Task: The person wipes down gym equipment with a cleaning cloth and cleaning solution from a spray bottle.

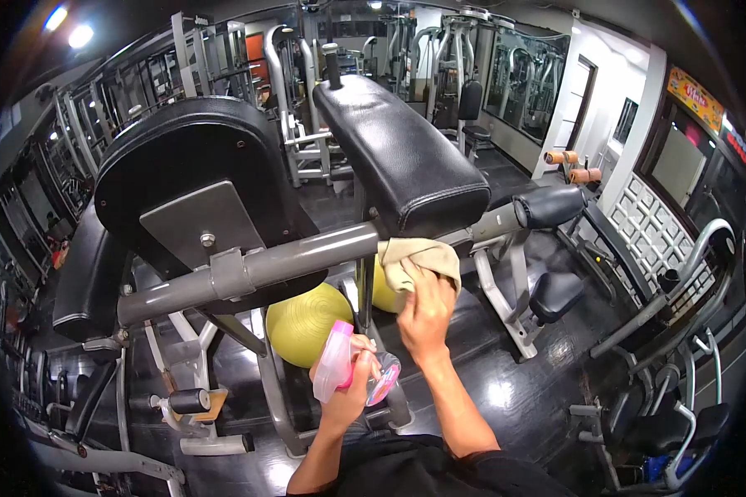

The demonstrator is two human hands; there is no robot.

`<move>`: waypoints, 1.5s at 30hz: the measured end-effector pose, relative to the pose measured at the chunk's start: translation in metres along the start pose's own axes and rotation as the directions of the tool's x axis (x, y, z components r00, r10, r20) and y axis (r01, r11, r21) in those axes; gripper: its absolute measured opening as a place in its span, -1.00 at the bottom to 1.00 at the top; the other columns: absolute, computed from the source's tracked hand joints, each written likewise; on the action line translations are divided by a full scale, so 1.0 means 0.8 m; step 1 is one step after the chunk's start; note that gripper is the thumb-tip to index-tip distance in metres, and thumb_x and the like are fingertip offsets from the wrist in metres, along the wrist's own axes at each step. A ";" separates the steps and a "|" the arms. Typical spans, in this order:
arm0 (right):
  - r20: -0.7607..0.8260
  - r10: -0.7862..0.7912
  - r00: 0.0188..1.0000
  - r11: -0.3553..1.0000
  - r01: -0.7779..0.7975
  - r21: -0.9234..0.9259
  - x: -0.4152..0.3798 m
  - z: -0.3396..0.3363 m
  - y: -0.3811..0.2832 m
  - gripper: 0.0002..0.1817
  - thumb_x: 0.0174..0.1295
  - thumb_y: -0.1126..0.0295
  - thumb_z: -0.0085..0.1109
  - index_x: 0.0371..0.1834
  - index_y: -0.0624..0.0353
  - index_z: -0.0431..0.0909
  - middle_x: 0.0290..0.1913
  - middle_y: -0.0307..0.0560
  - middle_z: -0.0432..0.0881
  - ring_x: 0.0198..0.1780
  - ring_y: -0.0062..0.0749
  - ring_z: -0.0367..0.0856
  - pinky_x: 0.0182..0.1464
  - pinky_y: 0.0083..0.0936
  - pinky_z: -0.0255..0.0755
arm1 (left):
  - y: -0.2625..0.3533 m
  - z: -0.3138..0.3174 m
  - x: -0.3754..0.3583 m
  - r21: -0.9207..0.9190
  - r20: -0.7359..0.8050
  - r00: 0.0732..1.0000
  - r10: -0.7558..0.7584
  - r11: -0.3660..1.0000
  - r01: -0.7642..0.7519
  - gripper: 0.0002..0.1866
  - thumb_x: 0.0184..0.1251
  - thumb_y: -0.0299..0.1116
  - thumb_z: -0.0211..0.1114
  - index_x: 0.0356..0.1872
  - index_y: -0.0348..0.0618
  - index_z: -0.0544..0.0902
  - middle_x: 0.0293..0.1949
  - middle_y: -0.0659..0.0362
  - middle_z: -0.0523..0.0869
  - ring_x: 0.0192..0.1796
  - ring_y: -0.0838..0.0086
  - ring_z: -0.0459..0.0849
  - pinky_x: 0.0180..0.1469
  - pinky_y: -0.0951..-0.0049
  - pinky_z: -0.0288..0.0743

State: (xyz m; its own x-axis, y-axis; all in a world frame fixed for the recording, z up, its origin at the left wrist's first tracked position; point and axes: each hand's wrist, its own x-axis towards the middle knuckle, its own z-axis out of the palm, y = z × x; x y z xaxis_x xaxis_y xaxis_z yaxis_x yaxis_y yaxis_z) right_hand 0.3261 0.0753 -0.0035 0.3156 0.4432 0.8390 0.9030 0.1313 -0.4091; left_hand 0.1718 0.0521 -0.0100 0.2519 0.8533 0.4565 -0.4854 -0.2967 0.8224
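My right hand (428, 311) presses a folded beige cloth (423, 253) against the end of a grey metal tube (307, 258), just below a long black padded bench (406, 149). Lower and to the left, my left hand (350, 389) is wrapped round a pink and clear spray bottle (333, 363), held tilted. A round black pad (191, 157) with a metal plate is fixed along the same tube. Behind the bottle lies a yellow-green exercise ball (300, 319), and part of a second ball (385, 286) shows behind the cloth.
A black roller pad (549, 207) and a small black seat (557, 296) stand to the right. A machine with curved handles (709, 240) is at the far right. Frame legs (278, 406) rise from the dark floor near my left arm. Mirrors and more machines line the back.
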 end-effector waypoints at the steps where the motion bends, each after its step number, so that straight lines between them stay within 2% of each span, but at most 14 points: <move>1: -0.045 -0.107 0.993 0.992 0.104 -0.072 0.005 -0.007 0.007 -0.60 0.09 0.44 0.09 0.06 0.03 0.58 -0.11 -0.12 0.61 -0.05 -0.11 0.49 0.01 -0.23 0.30 | 0.000 0.000 0.002 -0.001 -0.005 1.000 0.002 1.000 -0.002 -0.87 0.30 -0.69 0.10 -0.17 -0.35 0.47 -0.27 0.04 0.57 -0.45 0.56 0.58 -0.37 0.54 0.49; 5: -0.006 -0.043 0.999 0.968 0.040 -0.248 0.039 -0.035 0.010 -0.78 0.23 0.35 0.03 -0.10 0.07 0.58 -0.17 -0.11 0.52 -0.05 -0.15 0.41 0.02 -0.21 0.23 | 0.002 -0.004 0.000 -0.024 -0.018 1.000 0.006 1.000 -0.006 -0.90 0.33 -0.66 0.09 -0.17 -0.34 0.47 -0.28 0.04 0.56 -0.46 0.57 0.58 -0.36 0.55 0.48; 11: -0.063 -0.086 0.994 0.975 0.071 -0.210 0.054 -0.038 0.032 -0.78 0.27 0.33 0.01 -0.11 0.14 0.55 -0.15 -0.03 0.50 -0.02 -0.09 0.41 0.06 -0.21 0.23 | 0.006 -0.021 -0.008 0.021 -0.072 0.997 0.040 0.999 -0.039 -0.86 0.36 -0.63 0.07 -0.09 -0.33 0.42 -0.23 0.01 0.53 -0.45 0.55 0.57 -0.30 0.51 0.49; 16: -0.140 0.119 0.983 0.990 -0.128 -0.053 0.055 -0.036 0.048 -0.71 0.40 0.38 -0.18 -0.06 0.40 0.43 -0.01 0.23 0.45 0.09 0.16 0.39 0.15 -0.14 0.26 | 0.012 -0.047 -0.015 0.150 -0.075 0.994 0.078 0.986 -0.066 -0.83 0.39 -0.60 0.00 -0.04 -0.27 0.36 -0.23 0.04 0.49 -0.49 0.51 0.56 -0.30 0.40 0.51; 19: -0.211 -0.027 0.977 0.985 -0.010 -0.170 0.037 -0.021 0.039 -0.77 0.31 0.38 -0.06 -0.11 0.29 0.49 -0.03 0.11 0.48 0.06 0.05 0.40 0.14 -0.13 0.23 | 0.017 -0.049 -0.015 0.144 -0.106 0.992 0.076 0.988 -0.060 -0.83 0.38 -0.61 0.00 -0.04 -0.28 0.36 -0.23 0.03 0.49 -0.49 0.52 0.56 -0.30 0.41 0.51; 23: -0.054 -0.085 0.995 0.990 0.078 -0.119 0.021 -0.034 0.025 -0.73 0.29 0.40 -0.03 0.00 0.14 0.56 -0.03 0.04 0.49 0.03 -0.03 0.40 0.11 -0.21 0.23 | 0.015 -0.044 -0.011 0.097 -0.111 0.993 0.052 0.994 -0.041 -0.85 0.37 -0.63 0.03 -0.09 -0.30 0.41 -0.24 0.03 0.52 -0.47 0.53 0.57 -0.33 0.48 0.50; 25: 0.073 -0.243 0.967 0.959 0.251 -0.131 0.023 -0.044 0.027 -0.71 0.29 0.39 -0.04 0.03 0.09 0.57 -0.02 0.04 0.50 0.01 -0.04 0.41 0.10 -0.21 0.23 | 0.015 -0.036 -0.009 0.092 -0.101 0.993 0.053 0.995 -0.044 -0.90 0.34 -0.65 0.08 -0.16 -0.33 0.48 -0.30 0.05 0.57 -0.46 0.56 0.57 -0.38 0.54 0.48; 30: -0.181 -0.040 0.983 0.989 0.013 -0.148 0.038 -0.035 0.054 -0.70 0.28 0.41 -0.04 0.04 0.09 0.56 -0.06 0.03 0.49 -0.02 -0.05 0.41 0.03 -0.21 0.25 | 0.010 -0.024 -0.016 -0.006 -0.089 0.996 0.016 1.000 -0.016 -0.90 0.30 -0.67 0.10 -0.19 -0.36 0.48 -0.30 0.07 0.57 -0.47 0.59 0.56 -0.38 0.56 0.47; 32: -0.133 -0.159 0.978 0.969 0.129 -0.208 0.026 -0.025 0.042 -0.68 0.28 0.41 -0.05 0.07 0.07 0.56 -0.08 0.01 0.48 -0.06 -0.06 0.42 0.00 -0.22 0.26 | 0.007 -0.026 -0.018 0.033 -0.036 0.999 -0.027 0.999 0.028 -0.89 0.29 -0.68 0.10 -0.19 -0.37 0.48 -0.31 0.08 0.57 -0.47 0.59 0.56 -0.39 0.56 0.46; 34: 0.139 -0.125 0.982 0.983 0.141 -0.116 0.006 -0.019 0.025 -0.55 0.06 0.47 0.07 0.09 0.16 0.56 0.01 0.08 0.52 0.06 -0.02 0.46 0.13 -0.16 0.27 | 0.006 -0.024 -0.020 0.025 -0.052 0.998 -0.039 0.999 0.040 -0.89 0.29 -0.69 0.10 -0.20 -0.37 0.48 -0.32 0.09 0.58 -0.47 0.59 0.56 -0.39 0.56 0.45; 38: 0.208 -0.525 0.825 0.837 0.545 -0.051 0.003 0.015 0.017 -0.48 0.03 0.35 0.19 0.15 0.13 0.53 -0.09 -0.12 0.61 0.00 -0.24 0.54 0.17 -0.20 0.33 | 0.002 -0.024 -0.022 0.019 -0.032 0.998 -0.054 0.998 0.054 -0.89 0.28 -0.70 0.10 -0.20 -0.36 0.48 -0.31 0.08 0.58 -0.47 0.59 0.56 -0.39 0.56 0.46; 40: 0.405 -0.296 0.865 0.898 0.396 -0.190 0.010 0.016 0.003 -0.44 0.08 0.29 0.18 0.23 0.11 0.47 0.01 -0.15 0.61 0.07 -0.33 0.55 0.15 -0.43 0.38 | -0.001 -0.027 -0.021 0.030 -0.011 0.999 -0.051 0.998 0.051 -0.88 0.28 -0.71 0.09 -0.20 -0.36 0.48 -0.30 0.08 0.58 -0.47 0.59 0.56 -0.39 0.56 0.46; 42: 0.246 -0.435 0.866 0.834 0.491 -0.254 0.026 0.023 0.001 -0.46 0.11 0.31 0.17 0.23 0.10 0.46 -0.02 -0.16 0.62 0.00 -0.34 0.58 0.08 -0.44 0.43 | -0.004 -0.035 -0.025 0.108 0.062 0.995 -0.073 0.992 0.066 -0.84 0.41 -0.60 0.00 -0.05 -0.26 0.37 -0.22 0.02 0.51 -0.46 0.53 0.56 -0.27 0.44 0.51; 45: 0.262 -0.410 0.874 0.850 0.470 -0.237 0.021 0.011 0.001 -0.52 0.14 0.30 0.16 0.17 0.11 0.49 -0.08 -0.17 0.62 -0.07 -0.35 0.60 0.00 -0.43 0.46 | -0.002 -0.027 -0.023 0.036 -0.040 0.998 -0.055 0.998 0.057 -0.87 0.28 -0.71 0.10 -0.18 -0.35 0.47 -0.30 0.06 0.59 -0.47 0.58 0.57 -0.39 0.56 0.47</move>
State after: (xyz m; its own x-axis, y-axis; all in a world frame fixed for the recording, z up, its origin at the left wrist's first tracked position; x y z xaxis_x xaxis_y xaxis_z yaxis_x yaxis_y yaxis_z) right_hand 0.3298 0.0903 0.0068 -0.1708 0.5657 0.8067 0.9852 0.1094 0.1318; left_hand 0.1497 0.0463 -0.0268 0.2449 0.8848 0.3963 -0.4399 -0.2629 0.8587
